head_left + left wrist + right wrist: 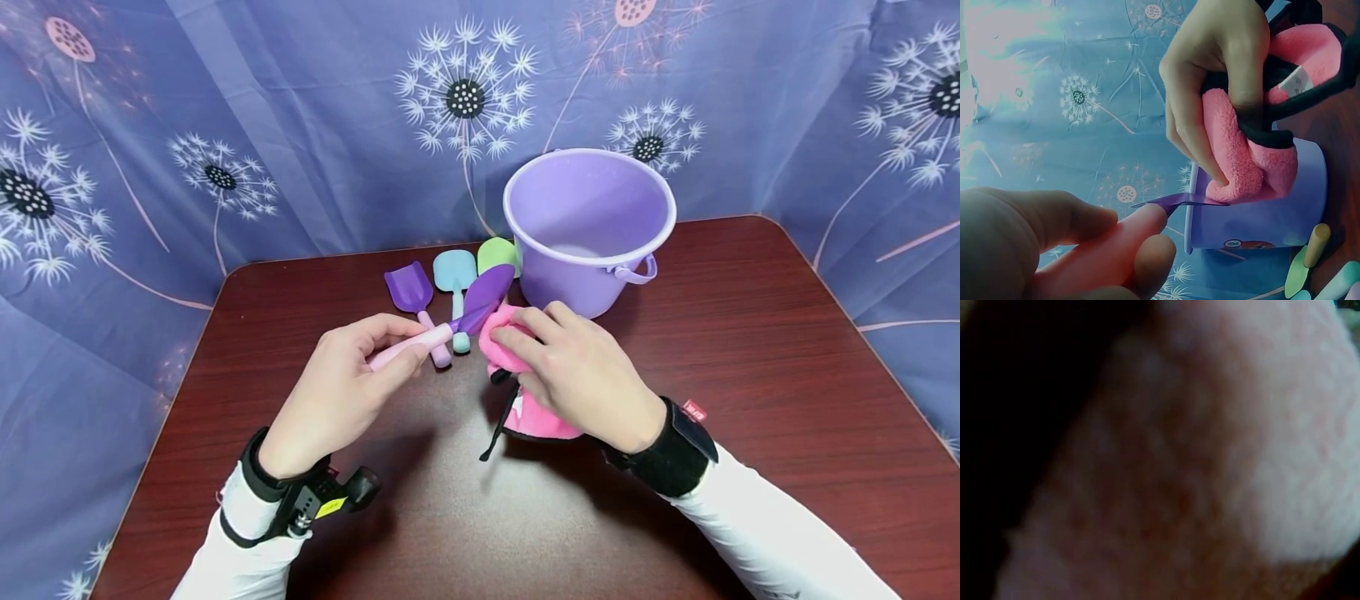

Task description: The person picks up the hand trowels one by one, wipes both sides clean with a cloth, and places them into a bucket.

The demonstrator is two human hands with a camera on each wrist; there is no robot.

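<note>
My left hand (341, 387) grips a toy shovel (486, 292) by its pale pink handle, its pointed purple blade tilted up to the right. A fluffy pink cloth (543, 419) with black trim is bunched in the fingers of my right hand (588, 375). Part of it touches the shovel blade, and the rest hangs below the palm with a black cord. In the left wrist view the blade appears edge-on against the cloth (1235, 150). Blurred pink fabric (1210, 487) fills most of the right wrist view, so the fingers are hidden there.
Behind the hands lie a purple scoop (410, 287) with a pink handle, a light blue scoop (455, 271) and a green one (497, 252). A lilac bucket (570, 283) stands upright at the back of the brown table (787, 375). A dandelion-print curtain (337, 125) hangs behind.
</note>
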